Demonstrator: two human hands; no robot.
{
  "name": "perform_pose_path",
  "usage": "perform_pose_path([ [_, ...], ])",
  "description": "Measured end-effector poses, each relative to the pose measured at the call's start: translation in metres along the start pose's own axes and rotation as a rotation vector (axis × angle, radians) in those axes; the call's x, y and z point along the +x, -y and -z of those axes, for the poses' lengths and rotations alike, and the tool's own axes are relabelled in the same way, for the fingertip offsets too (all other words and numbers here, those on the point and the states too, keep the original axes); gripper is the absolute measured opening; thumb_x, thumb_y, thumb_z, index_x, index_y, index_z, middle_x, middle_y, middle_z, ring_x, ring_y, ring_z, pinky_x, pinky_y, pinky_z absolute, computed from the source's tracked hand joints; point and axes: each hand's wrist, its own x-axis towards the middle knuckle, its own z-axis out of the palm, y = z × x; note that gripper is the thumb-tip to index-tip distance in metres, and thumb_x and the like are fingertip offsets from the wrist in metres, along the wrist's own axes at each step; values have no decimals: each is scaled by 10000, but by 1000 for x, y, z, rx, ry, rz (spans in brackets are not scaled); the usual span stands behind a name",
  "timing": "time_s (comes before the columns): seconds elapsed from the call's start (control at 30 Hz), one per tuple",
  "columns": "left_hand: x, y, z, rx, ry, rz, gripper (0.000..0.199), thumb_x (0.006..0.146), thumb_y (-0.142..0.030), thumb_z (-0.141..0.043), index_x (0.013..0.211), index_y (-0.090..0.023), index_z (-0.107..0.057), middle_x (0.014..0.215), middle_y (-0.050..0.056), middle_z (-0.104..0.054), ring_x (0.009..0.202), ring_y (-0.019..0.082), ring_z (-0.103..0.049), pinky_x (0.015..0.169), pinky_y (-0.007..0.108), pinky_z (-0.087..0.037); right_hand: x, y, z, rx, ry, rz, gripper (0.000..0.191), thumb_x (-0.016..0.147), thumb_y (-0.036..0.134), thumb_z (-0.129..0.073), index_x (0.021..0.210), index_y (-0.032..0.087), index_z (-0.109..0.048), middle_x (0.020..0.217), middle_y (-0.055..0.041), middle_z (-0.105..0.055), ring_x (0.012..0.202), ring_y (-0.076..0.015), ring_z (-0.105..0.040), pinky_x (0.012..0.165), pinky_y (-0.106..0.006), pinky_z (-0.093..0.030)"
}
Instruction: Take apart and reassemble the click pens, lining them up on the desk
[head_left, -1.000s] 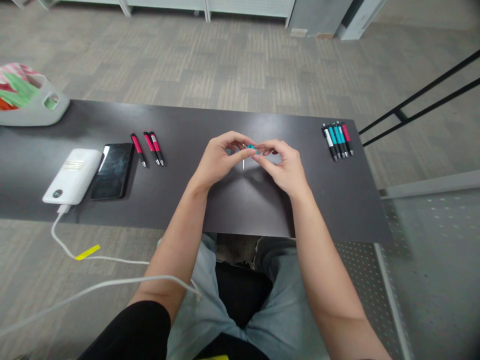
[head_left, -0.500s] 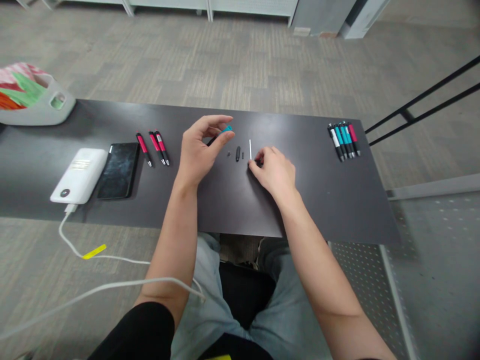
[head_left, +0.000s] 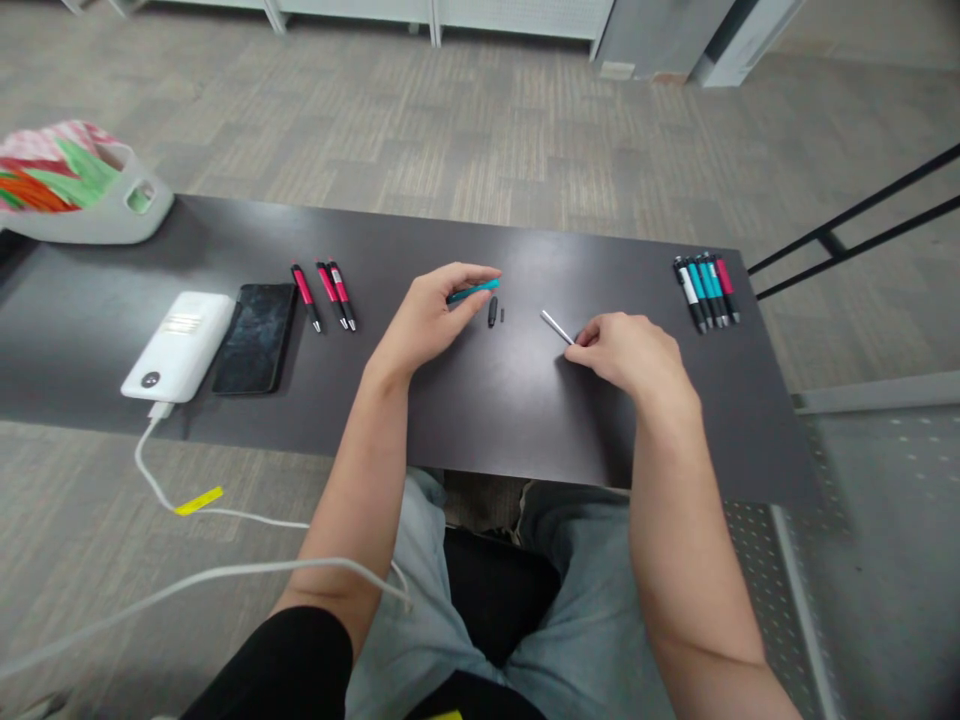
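A teal pen barrel (head_left: 480,288) lies across my left hand (head_left: 435,315), gripped between thumb and fingers, its open end toward the right. Just below its right end, a small black pen part (head_left: 492,312) and a tiny dark piece (head_left: 502,315) rest on the dark table (head_left: 517,400). My right hand (head_left: 626,350) pinches the lower end of a thin silvery-white refill (head_left: 556,327), which slants up and left, away from the barrel. Whatever lies under the left fingers is hidden.
Three pink pens (head_left: 306,298), a black phone (head_left: 255,338) and a white power bank (head_left: 178,345) with a cable lie on the left. A white basket (head_left: 142,215) stands at the far left. Several pens (head_left: 706,292) are lined up at the right end.
My right hand has moved right and picked up the refill, which was lying upright in view on the table. My left hand has tilted the teal barrel nearer to level and come lower.
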Motion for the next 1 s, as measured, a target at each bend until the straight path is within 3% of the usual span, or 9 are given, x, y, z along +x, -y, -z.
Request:
perform_pose_path([
  [0.1, 0, 2, -4, -26, 1, 21, 205, 1117, -274, -891, 1307, -293, -965, 1318, 79, -997, 1210, 289, -926, 1183, 451, -741, 4, -8, -3, 88, 30, 107, 184, 923, 267, -928, 812, 323, -792, 914, -115, -874, 988, -444, -874, 963, -598, -663],
  [0.2, 2, 0, -6, -29, -6, 39, 131, 1113, -288, -905, 1234, -304, -951, 1244, 65, -994, 1145, 288, -917, 1142, 454, -745, 11, -22, -9, 410, 21, 240, 59, 933, 295, -863, 917, 310, -808, 918, -57, -884, 937, -345, -866, 988, -533, -684],
  [0.37, 3, -4, -6, 1, -8, 27, 127, 1074, -305, -928, 1198, -313, -956, 1272, 54, -976, 1111, 275, -889, 1113, 441, -729, 16, -25, -15, 802, -68, 409, 268, 949, 539, -958, 1047, 295, -911, 996, -59, -922, 903, -300, -834, 959, -522, -735],
  [0.63, 2, -3, -6, 3, 32, -8, 122, 1081, -339, -936, 1193, -327, -983, 1247, 61, -970, 1175, 298, -886, 1088, 440, -714, 12, -15, -8, 806, -104, 423, 332, 963, 657, -1034, 969, 340, -936, 996, -70, -940, 955, -337, -850, 961, -549, -769],
  [0.8, 2, -7, -7, 23, 104, -13, 127, 1074, -330, -935, 1184, -326, -998, 1217, 67, -973, 1142, 306, -886, 1087, 458, -713, 10, -11, -9, 804, -129, 442, 251, 972, 568, -1006, 981, 325, -940, 1044, -67, -950, 974, -326, -845, 1019, -551, -737],
  [1.0, 1, -13, -16, -48, 152, -19, 150, 1086, -405, -976, 1189, -297, -997, 1177, 76, -984, 1092, 309, -904, 1036, 447, -710, 14, 10, -28, 988, -217, 416, 443, 942, 706, -1109, 1054, 326, -911, 1005, -46, -877, 940, -290, -824, 918, -467, -738],
])
